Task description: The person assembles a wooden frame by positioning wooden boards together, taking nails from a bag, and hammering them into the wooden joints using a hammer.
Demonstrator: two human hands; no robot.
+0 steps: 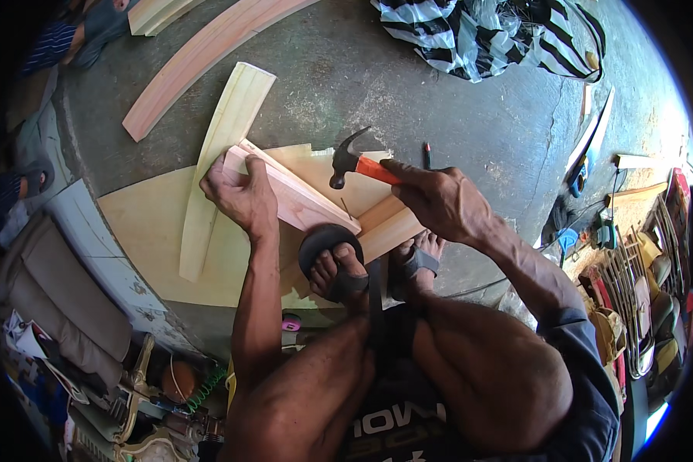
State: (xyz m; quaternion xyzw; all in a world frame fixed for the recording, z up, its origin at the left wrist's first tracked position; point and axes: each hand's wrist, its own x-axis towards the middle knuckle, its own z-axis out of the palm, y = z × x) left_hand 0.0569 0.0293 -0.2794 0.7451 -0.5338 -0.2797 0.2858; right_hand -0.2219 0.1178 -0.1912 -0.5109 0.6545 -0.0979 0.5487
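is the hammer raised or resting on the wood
Raised. The right hand grips the orange handle and the hammer head hangs clear above the wooden strip, which the left hand steadies.

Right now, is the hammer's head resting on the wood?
No: the right hand holds the hammer by its orange handle with the head raised clear above the wooden strip, which the left hand steadies.
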